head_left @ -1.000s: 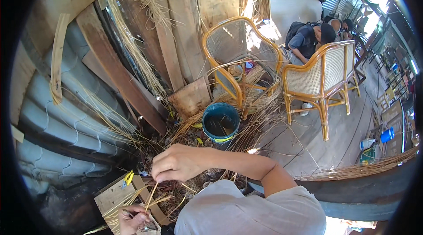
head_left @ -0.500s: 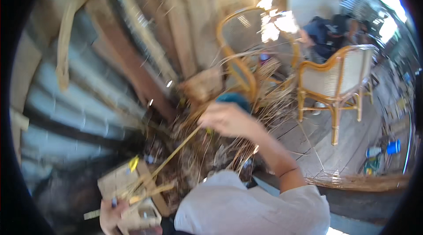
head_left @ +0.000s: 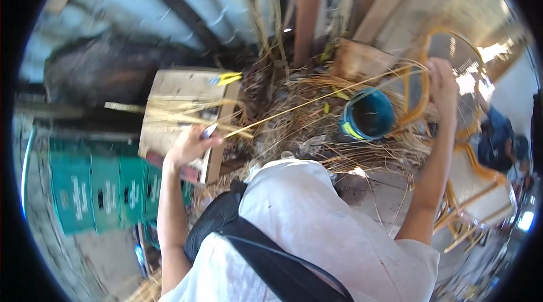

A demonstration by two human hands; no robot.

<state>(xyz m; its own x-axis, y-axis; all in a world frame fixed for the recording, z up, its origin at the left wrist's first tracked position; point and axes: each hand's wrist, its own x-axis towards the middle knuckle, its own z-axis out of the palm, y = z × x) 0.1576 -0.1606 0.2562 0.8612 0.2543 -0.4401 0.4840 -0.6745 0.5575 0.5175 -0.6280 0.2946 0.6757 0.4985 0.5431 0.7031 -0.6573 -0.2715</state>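
Observation:
My left hand [head_left: 189, 146] is closed beside a wooden box-like stand [head_left: 169, 84]. A small, pale, pointed blade [head_left: 210, 130] sticks out of its grip. From near these fingers a long, thin cane strip [head_left: 257, 123] runs up to the right. My right hand [head_left: 443, 84], arm stretched out, is closed on the strip's far end, in front of a cane chair [head_left: 424, 70]. More pale strips [head_left: 169, 110] lie across the stand by my left hand. A yellow-handled tool [head_left: 228, 79] rests on the stand's far edge.
Between my hands stands a teal bucket [head_left: 390, 112] amid heaped cane shavings [head_left: 283, 121]. Green crates [head_left: 104, 189] are at the left. Another cane chair [head_left: 475, 180] and a person [head_left: 498, 143] are at the right. Corrugated sheeting and boards form the far wall.
My right hand has moved away to the right, drawing the strip out longer between my hands. The view has swung left, bringing the green crates in.

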